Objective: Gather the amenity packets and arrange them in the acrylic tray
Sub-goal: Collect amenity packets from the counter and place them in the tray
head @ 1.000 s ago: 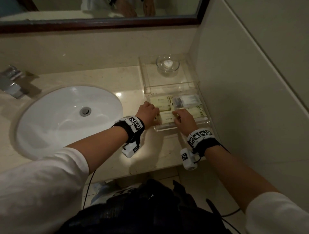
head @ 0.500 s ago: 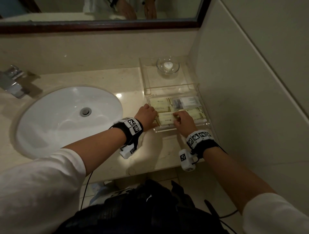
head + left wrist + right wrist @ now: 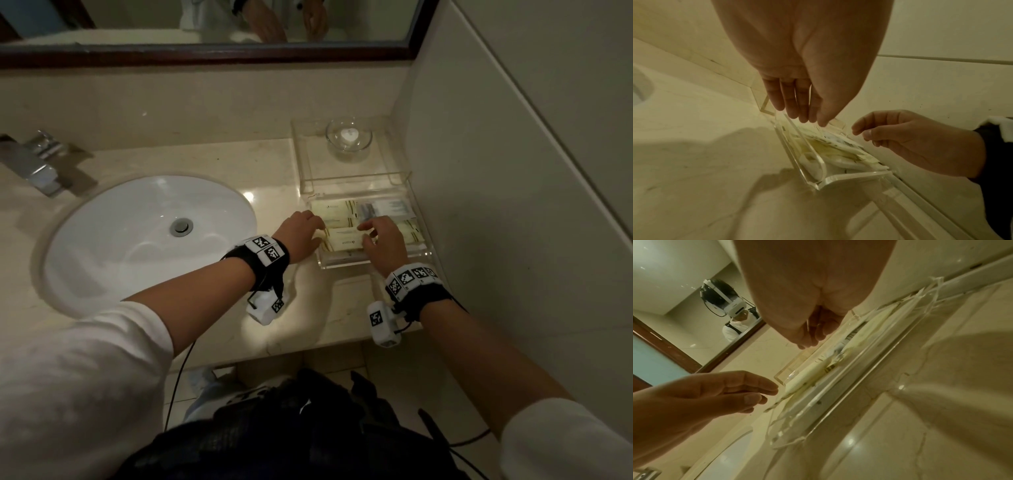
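Note:
The clear acrylic tray [image 3: 370, 262] sits on the counter against the right wall. Several amenity packets lie flat inside it: cream ones [image 3: 342, 241] in front and at the back left, and a white and blue one [image 3: 388, 208] at the back right. My left hand [image 3: 317, 233] hovers at the tray's left wall with its fingers [image 3: 792, 104] straight and holds nothing. My right hand [image 3: 364, 234] is over the front row, fingers loosely curled, nothing pinched. In the left wrist view the right hand [image 3: 863, 134] is just above the packets [image 3: 834, 146].
A second clear tray [image 3: 308, 178] behind the first holds a small glass bowl [image 3: 348, 137]. The white sink [image 3: 150, 236] and chrome faucet [image 3: 34, 164] lie to the left. The tiled wall [image 3: 513, 205] runs close along the tray's right side; a mirror hangs above.
Both hands have stayed over the tray's front row. No packet has visibly shifted.

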{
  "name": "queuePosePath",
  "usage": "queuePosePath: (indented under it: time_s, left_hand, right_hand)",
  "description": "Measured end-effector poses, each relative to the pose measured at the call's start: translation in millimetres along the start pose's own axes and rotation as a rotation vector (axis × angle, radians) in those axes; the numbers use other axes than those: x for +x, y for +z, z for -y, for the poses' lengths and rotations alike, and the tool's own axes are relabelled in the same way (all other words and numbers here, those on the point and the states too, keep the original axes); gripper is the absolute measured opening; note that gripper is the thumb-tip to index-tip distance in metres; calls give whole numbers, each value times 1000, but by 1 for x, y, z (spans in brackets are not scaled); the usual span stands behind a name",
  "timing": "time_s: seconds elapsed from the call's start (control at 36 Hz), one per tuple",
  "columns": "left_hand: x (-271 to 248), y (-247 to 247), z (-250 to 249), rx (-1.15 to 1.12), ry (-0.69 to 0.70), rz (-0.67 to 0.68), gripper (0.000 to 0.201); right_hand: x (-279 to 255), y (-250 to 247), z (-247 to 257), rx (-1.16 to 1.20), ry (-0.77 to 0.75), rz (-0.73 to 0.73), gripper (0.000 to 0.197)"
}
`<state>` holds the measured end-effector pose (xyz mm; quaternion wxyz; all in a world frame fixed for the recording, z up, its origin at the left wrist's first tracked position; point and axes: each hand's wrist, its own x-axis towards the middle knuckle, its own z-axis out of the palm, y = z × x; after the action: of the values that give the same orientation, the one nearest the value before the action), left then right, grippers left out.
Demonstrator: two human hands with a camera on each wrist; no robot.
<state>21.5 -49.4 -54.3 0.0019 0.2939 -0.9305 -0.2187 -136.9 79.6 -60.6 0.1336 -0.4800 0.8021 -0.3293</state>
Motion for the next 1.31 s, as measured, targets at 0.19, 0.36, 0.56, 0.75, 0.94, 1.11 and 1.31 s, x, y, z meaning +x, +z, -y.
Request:
queuePosePath:
  time_s: [0.19, 0.36, 0.56, 0.75, 0.94, 1.11, 1.31]
  left_hand:
    - [-12, -10, 13, -80, 7, -85, 29]
    - [-34, -28, 33, -241, -59, -153, 22]
    - [-76, -58, 75, -348, -170, -204, 16]
    - [-134, -89, 140, -480, -346, -282, 10]
    - [-203, -121, 221, -555, -570, -433, 15]
    - [-261, -146, 298, -556, -721, -528, 9]
    - [-305, -171, 380, -576, -876, -619, 23]
  right_hand:
    - [4, 5, 23, -2, -102, -20, 19]
    - [14, 22, 56, 16, -170, 12, 20]
    - [26, 61, 111, 43, -286, 124, 21]
    - [36, 116, 183, 98, -393, 240, 22]
    - [40, 189, 270, 127, -490, 361, 17]
    - [40, 257, 353, 126, -564, 501, 16]
    - [43, 326, 437, 127, -591, 634, 15]
